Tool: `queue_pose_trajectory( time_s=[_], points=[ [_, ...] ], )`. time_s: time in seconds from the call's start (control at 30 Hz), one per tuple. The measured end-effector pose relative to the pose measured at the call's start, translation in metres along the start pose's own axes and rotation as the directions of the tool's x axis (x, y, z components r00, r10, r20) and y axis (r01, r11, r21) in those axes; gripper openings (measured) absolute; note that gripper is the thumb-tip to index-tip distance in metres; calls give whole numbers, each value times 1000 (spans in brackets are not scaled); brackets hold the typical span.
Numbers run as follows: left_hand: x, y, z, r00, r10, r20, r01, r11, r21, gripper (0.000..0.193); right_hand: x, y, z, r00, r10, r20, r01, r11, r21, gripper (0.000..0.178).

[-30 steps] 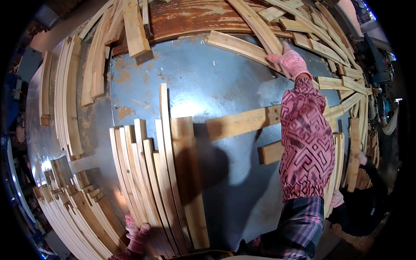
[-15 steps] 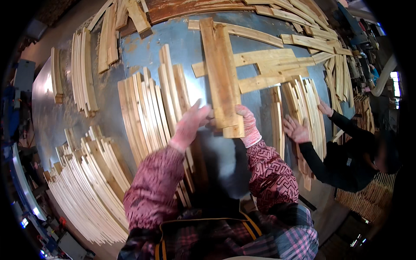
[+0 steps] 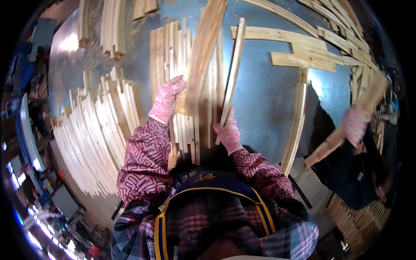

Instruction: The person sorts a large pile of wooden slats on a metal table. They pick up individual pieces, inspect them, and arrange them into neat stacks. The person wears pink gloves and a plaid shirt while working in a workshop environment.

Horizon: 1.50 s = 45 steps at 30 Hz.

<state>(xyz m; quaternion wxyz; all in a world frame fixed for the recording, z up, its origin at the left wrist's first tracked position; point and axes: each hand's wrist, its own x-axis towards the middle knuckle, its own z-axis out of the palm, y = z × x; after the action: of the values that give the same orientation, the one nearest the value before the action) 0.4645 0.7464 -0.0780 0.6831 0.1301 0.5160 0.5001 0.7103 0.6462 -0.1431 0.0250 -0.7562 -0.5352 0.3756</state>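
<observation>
My left hand [image 3: 167, 99], in a pink-and-white knit glove, grips the near end of a wide wooden plank [image 3: 203, 56]. That plank slants up and away, over a row of long boards [image 3: 157, 56] on the metal table. My right hand [image 3: 229, 132], gloved alike, holds the lower part of a narrower board [image 3: 234, 69] turned on its edge. This board leans slightly right at its far end, along the row's right side. The plank hides part of the row.
A large bundle of thin strips [image 3: 93, 134] lies at left. Loose boards [image 3: 299, 50] lie at far right on the blue-grey table [image 3: 264, 99], with a longer board [image 3: 297, 123] nearer. At right, a co-worker's gloved hand [image 3: 355, 123] holds a board.
My hands have moved apart, and the two planks that lay together are now separate, one in each hand. The view has shifted. The co-worker has picked up a board from the right.
</observation>
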Motion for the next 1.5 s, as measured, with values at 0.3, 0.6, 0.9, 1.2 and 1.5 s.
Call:
queue_pose_trajectory(
  time_s=[0.3,0.6,0.9,1.2,1.5],
  points=[
    [7,-59,-48,722,182,668,417,655,-630,68,51,41,2,655,-485,579,-561,201,803,72],
    [-2,-71,-59,729,127,673,480,606,-635,74,43,-43,-32,810,-249,531,333,941,-67,105],
    [48,190,26,934,356,-8,-271,726,632,78,41,-51,-23,792,-206,574,324,940,-110,100],
    [106,74,-138,883,391,-261,221,144,965,87,156,-112,-75,894,-408,187,424,904,-51,72],
    [83,12,-57,911,306,-275,149,377,914,73,176,-132,-60,947,-302,113,312,946,-85,91]
  ],
)
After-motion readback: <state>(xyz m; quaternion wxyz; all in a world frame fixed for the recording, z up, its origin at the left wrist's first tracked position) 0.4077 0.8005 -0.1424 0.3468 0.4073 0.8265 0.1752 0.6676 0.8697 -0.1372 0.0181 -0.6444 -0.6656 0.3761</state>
